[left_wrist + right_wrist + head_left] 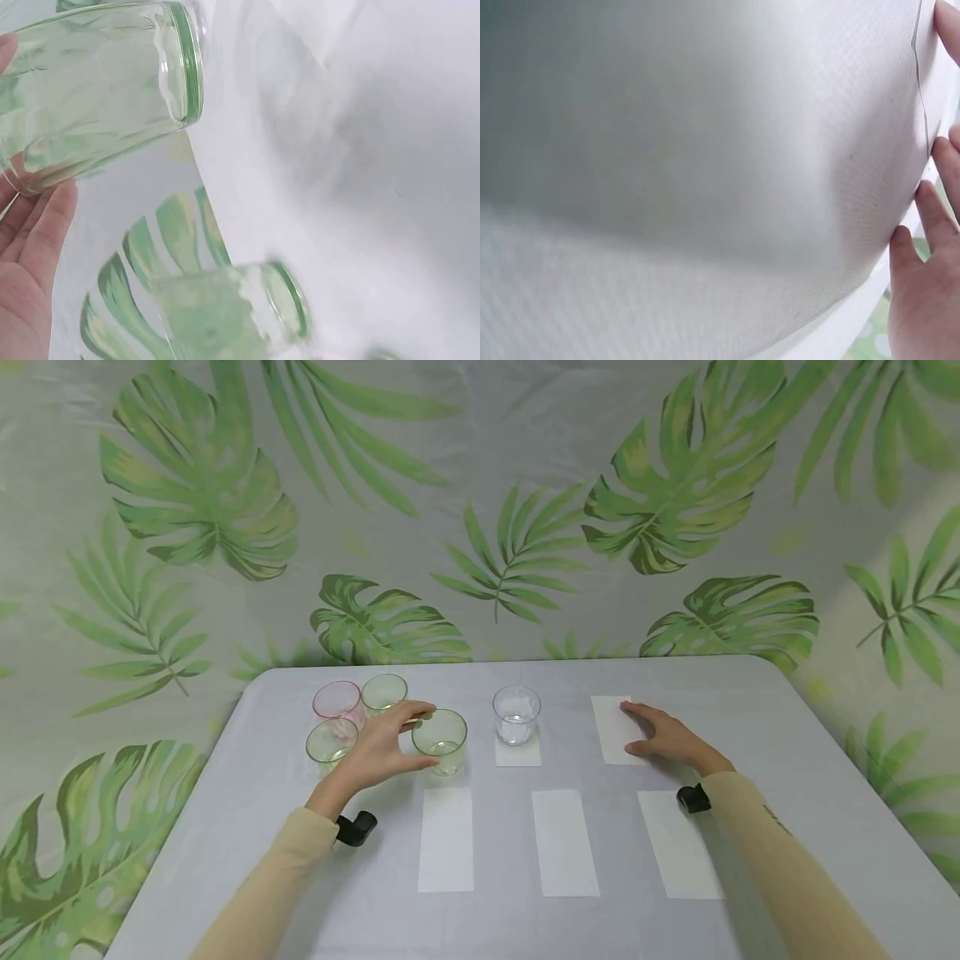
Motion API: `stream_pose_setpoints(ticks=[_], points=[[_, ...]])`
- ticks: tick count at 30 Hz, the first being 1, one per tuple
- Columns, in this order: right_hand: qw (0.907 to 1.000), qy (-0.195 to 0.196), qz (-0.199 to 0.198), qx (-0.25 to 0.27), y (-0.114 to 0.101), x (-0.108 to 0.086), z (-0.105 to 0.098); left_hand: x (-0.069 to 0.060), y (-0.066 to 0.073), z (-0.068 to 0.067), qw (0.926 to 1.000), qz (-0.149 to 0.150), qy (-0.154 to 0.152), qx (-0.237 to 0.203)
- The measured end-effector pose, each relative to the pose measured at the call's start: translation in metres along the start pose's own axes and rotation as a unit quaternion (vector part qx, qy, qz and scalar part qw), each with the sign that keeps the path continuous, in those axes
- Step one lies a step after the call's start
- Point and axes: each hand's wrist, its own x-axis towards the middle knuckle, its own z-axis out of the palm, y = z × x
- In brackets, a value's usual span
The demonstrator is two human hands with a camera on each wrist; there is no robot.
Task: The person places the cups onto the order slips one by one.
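Note:
My left hand (381,745) grips a green-tinted glass (442,752) near its rim, thumb on the near side and fingers on the far side. In the left wrist view the same glass (97,90) shows a thick green base; whether it touches the table cannot be told. Left of that hand a pink glass (337,700) and two other green glasses, one behind (385,691) and one in front (330,740), stand close together. My right hand (669,739) rests with spread fingers at the right edge of a white paper card (611,735), its fingertips (902,244) touching down.
A clear glass (516,717) stands on a white card (517,756) at the back middle. Nearer me lie three cards: left (446,841), middle (566,843) and right (678,852). The white-covered table (360,902) ends before a leaf-patterned cloth (517,468).

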Motion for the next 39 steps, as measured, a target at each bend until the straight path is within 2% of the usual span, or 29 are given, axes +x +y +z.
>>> stream_pose_setpoints(ticks=[7,14,24,31,39], points=[[1.0,-0.002,0.005,0.001,0.001,0.001,0.001,0.019,0.015,0.017,0.9987,0.037,-0.025,-0.026],[0.9999,-0.004,0.01,0.005,0.002,0.001,0.001,0.039,0.031,0.034,0.9964,0.057,-0.05,-0.039],[0.9998,-0.006,0.017,0.011,0.001,0.0,0.001,0.073,0.052,0.064,0.9906,0.105,-0.067,-0.055],[0.9997,0.0,0.021,0.009,0.003,0.002,0.002,0.098,0.064,0.087,0.9896,0.106,-0.076,-0.06],[0.9996,0.005,0.025,0.008,0.001,0.002,0.002,0.125,0.072,0.114,0.9911,0.077,-0.096,-0.051]])
